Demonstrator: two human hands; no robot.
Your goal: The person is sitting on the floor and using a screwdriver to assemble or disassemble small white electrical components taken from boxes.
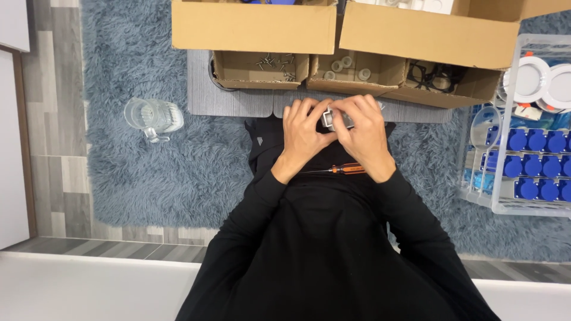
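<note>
My left hand (pixel 302 134) and my right hand (pixel 364 134) meet in front of me, and both grip a small grey metal part (pixel 332 120) between their fingertips. Most of the part is hidden by my fingers. An orange-handled screwdriver (pixel 346 169) lies across my lap, just below my wrists, with its thin shaft pointing left. Neither hand touches it.
Open cardboard boxes stand ahead: one with screws (pixel 275 62), one with round washers (pixel 347 66), one with black parts (pixel 437 77). A clear crate (pixel 526 128) at right holds several blue and white pieces. A glass jug (pixel 153 117) stands left on the blue shaggy rug (pixel 148 172).
</note>
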